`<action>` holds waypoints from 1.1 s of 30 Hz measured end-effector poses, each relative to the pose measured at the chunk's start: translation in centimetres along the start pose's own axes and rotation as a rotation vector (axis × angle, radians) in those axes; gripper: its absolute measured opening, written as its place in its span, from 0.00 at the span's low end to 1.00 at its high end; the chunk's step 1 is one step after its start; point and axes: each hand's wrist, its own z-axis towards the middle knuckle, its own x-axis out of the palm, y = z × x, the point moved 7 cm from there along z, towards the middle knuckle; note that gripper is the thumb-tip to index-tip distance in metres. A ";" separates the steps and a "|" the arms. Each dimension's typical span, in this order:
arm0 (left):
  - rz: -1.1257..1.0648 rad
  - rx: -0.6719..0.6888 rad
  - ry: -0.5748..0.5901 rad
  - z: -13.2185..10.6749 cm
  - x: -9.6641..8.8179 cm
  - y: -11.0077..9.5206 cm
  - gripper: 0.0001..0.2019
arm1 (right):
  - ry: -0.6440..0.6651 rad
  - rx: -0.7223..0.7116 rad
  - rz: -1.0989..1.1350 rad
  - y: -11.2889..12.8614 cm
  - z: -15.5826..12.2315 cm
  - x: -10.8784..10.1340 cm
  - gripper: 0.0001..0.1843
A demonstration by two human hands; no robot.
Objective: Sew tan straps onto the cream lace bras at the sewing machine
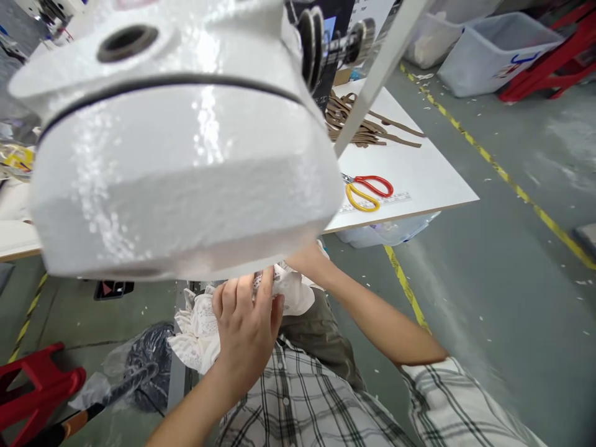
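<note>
White lace fabric (200, 326) is bunched in my lap, its ruffled edge hanging to the left. My left hand (248, 310) is closed over the fabric, fingers bent and thumb to the right. Just beneath the rim of a white sewing machine head (195, 186), my right hand (310, 259) reaches in at the same cloth. Its fingers are hidden by the machine, so their grip does not show. The needle area is also out of sight behind the machine head.
Scissors with red and yellow handles (367, 191) lie by a clear ruler (395, 200) on the white table (437, 180). Brown strips (367, 127) lie behind them. A slanting pole (377, 77) rises beside the machine. Red stools (41, 385) and plastic bins (493, 56) stand around.
</note>
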 end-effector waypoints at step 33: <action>-1.112 -1.010 -0.011 -4.3 6.1 8.4 0.17 | -0.039 0.113 0.206 -0.4 -7.9 0.1 0.16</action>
